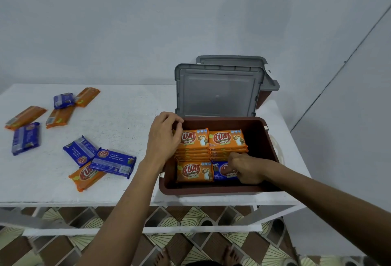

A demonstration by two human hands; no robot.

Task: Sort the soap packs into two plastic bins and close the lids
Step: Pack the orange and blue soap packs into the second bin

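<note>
Sorting in progress, centred on the brown bin. It stands open on the tabletop, with its grey lid raised at the far edge so that both my hands can reach inside. My left hand comes over the bin's left wall, fingers curled onto the top of the far-left orange stack. I judge that this grip squares the stack into the corner and keeps it from sliding. A second orange stack stands touching it on the right; both are piled flat with labels up, which packs them tightly. In front of them, against the bin's near wall, a single orange pack lies lower, also label up. Just to its right, my right hand is clenched on a blue pack, pinching its right end. Whether I am seating it or lifting it out cannot be told. Since the task calls for two bins, a blue pack among orange ones probably belongs elsewhere. Behind the brown bin, partly hidden by the raised lid, a second bin waits with its own lid up. Well to the left of the brown bin, loose packs, blue and orange mixed, lie scattered on the tabletop, not yet sorted. Neither lid is closed.
</note>
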